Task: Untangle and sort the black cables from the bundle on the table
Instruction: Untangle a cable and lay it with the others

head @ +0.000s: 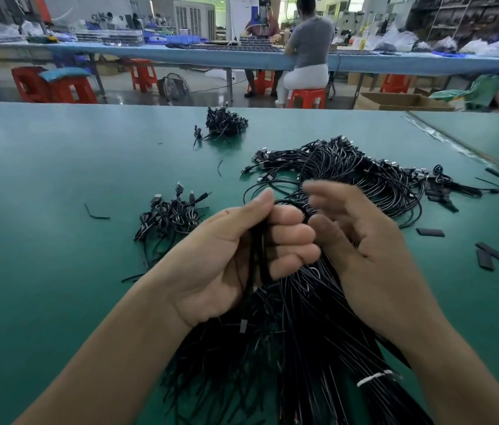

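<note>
Left hand [236, 256]: fingers [291, 237] curled round black cables [300, 332] over the table [58, 179]. Right hand [364, 240], blurred, just beside those fingers; its grip cannot be told.

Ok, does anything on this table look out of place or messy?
Nothing looks damaged, but there is loose litter. Short wire offcuts lie alone on the left of the green table. Flat black strips are strewn at the right, apart from the big cable pile.
</note>
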